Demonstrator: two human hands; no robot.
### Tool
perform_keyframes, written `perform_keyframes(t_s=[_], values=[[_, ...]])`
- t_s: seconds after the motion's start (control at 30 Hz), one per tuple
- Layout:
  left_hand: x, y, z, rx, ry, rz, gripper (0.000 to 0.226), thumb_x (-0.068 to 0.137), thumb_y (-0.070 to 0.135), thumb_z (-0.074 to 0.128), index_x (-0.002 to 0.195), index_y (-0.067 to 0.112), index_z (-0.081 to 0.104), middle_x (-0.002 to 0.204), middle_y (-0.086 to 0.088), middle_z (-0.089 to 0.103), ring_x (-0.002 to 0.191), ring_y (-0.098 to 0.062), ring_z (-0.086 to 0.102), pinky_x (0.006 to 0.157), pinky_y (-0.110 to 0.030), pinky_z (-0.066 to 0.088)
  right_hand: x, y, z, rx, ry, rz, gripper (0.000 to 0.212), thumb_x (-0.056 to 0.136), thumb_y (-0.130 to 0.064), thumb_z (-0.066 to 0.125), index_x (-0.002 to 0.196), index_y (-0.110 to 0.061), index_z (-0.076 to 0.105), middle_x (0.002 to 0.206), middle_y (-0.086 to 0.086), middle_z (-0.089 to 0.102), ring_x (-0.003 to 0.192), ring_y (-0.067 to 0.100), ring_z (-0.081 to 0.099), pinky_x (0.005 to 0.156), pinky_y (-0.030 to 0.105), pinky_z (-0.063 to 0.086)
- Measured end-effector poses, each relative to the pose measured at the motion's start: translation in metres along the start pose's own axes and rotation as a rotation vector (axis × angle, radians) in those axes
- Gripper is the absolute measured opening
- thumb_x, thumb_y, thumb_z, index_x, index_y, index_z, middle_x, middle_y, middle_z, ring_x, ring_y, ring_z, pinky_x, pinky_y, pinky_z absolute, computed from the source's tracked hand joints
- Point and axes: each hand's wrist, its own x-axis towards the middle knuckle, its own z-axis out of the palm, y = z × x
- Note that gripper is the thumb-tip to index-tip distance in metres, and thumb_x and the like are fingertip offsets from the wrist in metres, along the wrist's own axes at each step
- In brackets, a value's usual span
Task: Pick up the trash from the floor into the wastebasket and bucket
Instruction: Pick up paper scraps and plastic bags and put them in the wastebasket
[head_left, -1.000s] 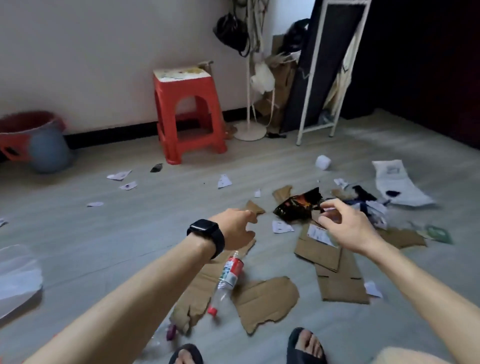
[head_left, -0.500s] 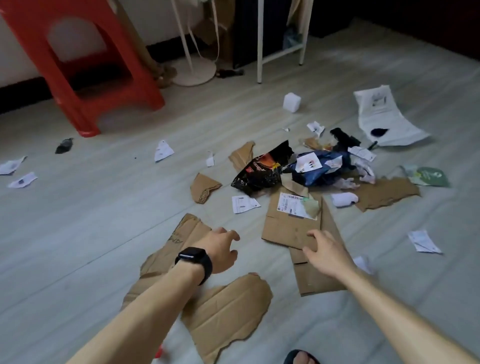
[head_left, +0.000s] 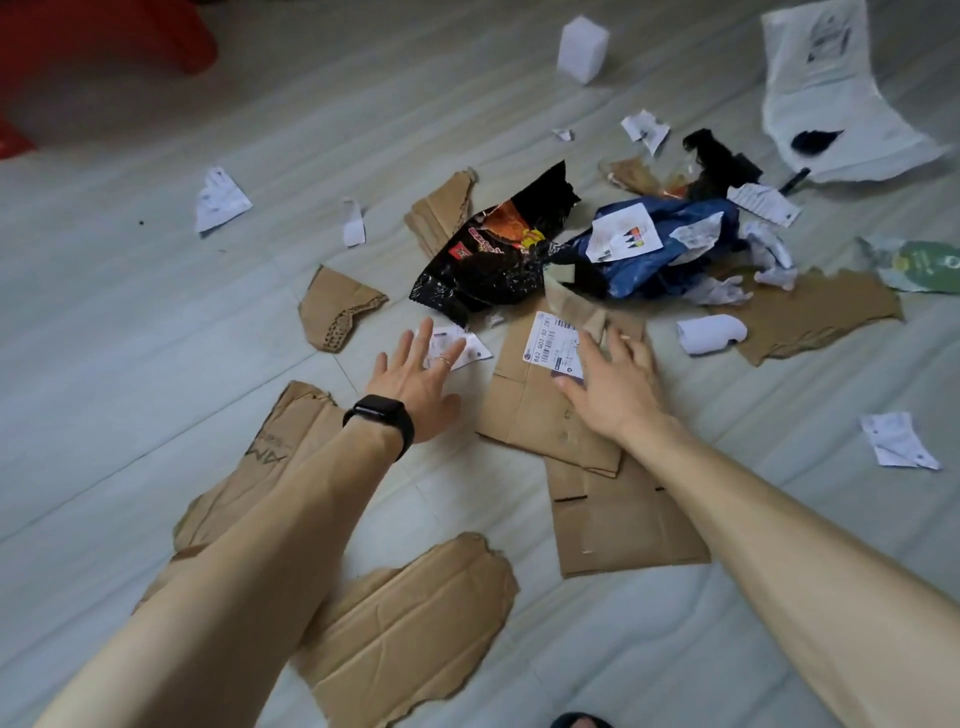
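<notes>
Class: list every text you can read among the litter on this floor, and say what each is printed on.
"862 G02-32 281": label on the folded cardboard, some digits uncertain.
"AM", upside down: torn cardboard at left, uncertain.
Too blurred to read: snack bag, blue bag's label, paper scraps.

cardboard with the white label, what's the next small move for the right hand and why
Probably curl the right hand round the edge of the cardboard and lift it: its fingers are spread over the piece, holding nothing yet, and the left hand is open too.
</notes>
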Motion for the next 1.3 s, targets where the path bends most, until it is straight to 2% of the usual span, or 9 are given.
perform_keyframes(t_s=[0.13, 0.23, 0.4, 0.53, 0.6, 0.73, 0.87, 1.03, 1.3], values=[[0.004, -0.02, 0.002, -0.015, 0.096, 0.023, 0.062, 0.1, 0.045, 0.045, 0.153, 0.028, 0.02, 0.157, -0.009, 0.026, 0.14, -0.028, 0.029, 0.109, -0.043, 0.036, -0.025, -0.022, 0.014, -0.083, 0.149, -0.171, 0.052, 0.1, -0.044, 0.05, 0.142, -0.013, 0.049, 0.144, 0.017, 0.05, 0.122, 0.038, 0.046, 0.094, 0.048, 0.051], [-0.02, -0.016, 0.013, 0.035, 0.064, 0.008, 0.053, 0.104, 0.037, 0.041, 0.152, 0.022, 0.026, 0.139, -0.008, 0.05, 0.122, -0.028, 0.053, 0.094, -0.039, 0.05, -0.032, -0.031, 0.027, -0.061, 0.16, -0.213, 0.032, 0.096, -0.028, 0.06, 0.122, -0.01, 0.066, 0.115, 0.013, 0.069, 0.095, 0.038, 0.058, 0.071, 0.045, 0.058], [-0.139, 0.037, 0.024, 0.189, -0.128, 0.091, 0.032, 0.105, 0.022, 0.032, 0.135, 0.019, 0.045, 0.115, -0.009, 0.062, 0.102, -0.03, 0.062, 0.078, -0.039, 0.052, -0.149, -0.005, 0.012, 0.371, 0.092, -0.046, 0.031, 0.093, -0.016, 0.057, 0.116, -0.031, 0.072, 0.1, -0.003, 0.073, 0.088, 0.022, 0.064, 0.078, 0.032, 0.056], [-0.153, 0.021, 0.04, 0.062, -0.065, -0.07, 0.025, 0.101, 0.026, 0.04, 0.116, 0.03, 0.06, 0.1, -0.002, 0.07, 0.089, -0.027, 0.067, 0.07, -0.036, 0.055, -0.182, 0.01, 0.013, 0.943, 0.193, 0.171, 0.032, 0.092, -0.019, 0.068, 0.119, -0.036, 0.061, 0.094, -0.015, 0.071, 0.087, 0.003, 0.066, 0.078, 0.012, 0.049], [-0.15, 0.016, 0.034, -0.053, -0.001, -0.123, 0.026, 0.1, 0.031, 0.041, 0.112, 0.034, 0.064, 0.102, 0.001, 0.072, 0.09, -0.026, 0.067, 0.068, -0.033, 0.054, -0.184, 0.035, 0.013, 1.005, 0.254, 0.21, 0.031, 0.093, -0.017, 0.066, 0.122, -0.029, 0.064, 0.098, -0.013, 0.071, 0.093, 0.006, 0.067, 0.085, 0.02, 0.051], [-0.148, 0.022, 0.022, -0.154, 0.114, -0.171, 0.025, 0.097, 0.037, 0.045, 0.113, 0.037, 0.064, 0.101, -0.001, 0.073, 0.09, -0.028, 0.067, 0.066, -0.032, 0.05, -0.175, 0.092, 0.013, 0.618, 0.485, 0.339, 0.023, 0.085, -0.035, 0.064, 0.096, -0.019, 0.076, 0.116, 0.008, 0.063, 0.109, 0.031, 0.057, 0.097, 0.034, 0.041], [-0.156, 0.046, 0.015, -0.223, 0.127, -0.164, 0.031, 0.098, 0.048, 0.044, 0.117, 0.035, 0.064, 0.103, -0.003, 0.073, 0.094, -0.029, 0.067, 0.069, -0.034, 0.053, -0.173, 0.131, 0.039, 0.466, 0.305, 0.399, 0.008, 0.082, -0.016, 0.077, 0.089, -0.011, 0.076, 0.137, 0.017, 0.057, 0.135, 0.035, 0.042, 0.108, 0.034, 0.031], [-0.172, 0.064, -0.004, -0.254, 0.171, -0.118, 0.03, 0.098, 0.046, 0.046, 0.12, 0.035, 0.064, 0.107, 0.002, 0.073, 0.098, -0.025, 0.067, 0.073, -0.033, 0.053, -0.182, 0.126, 0.058, 0.432, 0.286, 0.377, 0.007, 0.083, -0.01, 0.074, 0.084, -0.003, 0.074, 0.093, 0.023, 0.069, 0.085, 0.041, 0.065, 0.075, 0.039, 0.049], [-0.271, -0.004, -0.089, -0.145, 0.347, -0.224, 0.025, 0.098, 0.043, 0.049, 0.116, 0.037, 0.065, 0.099, 0.002, 0.073, 0.087, -0.023, 0.065, 0.059, -0.028, 0.042, -0.203, 0.037, -0.044, 0.488, 0.401, 0.022, 0.011, 0.091, -0.014, 0.066, 0.096, -0.008, 0.074, 0.095, 0.013, 0.071, 0.086, 0.035, 0.062, 0.069, 0.033, 0.041]])
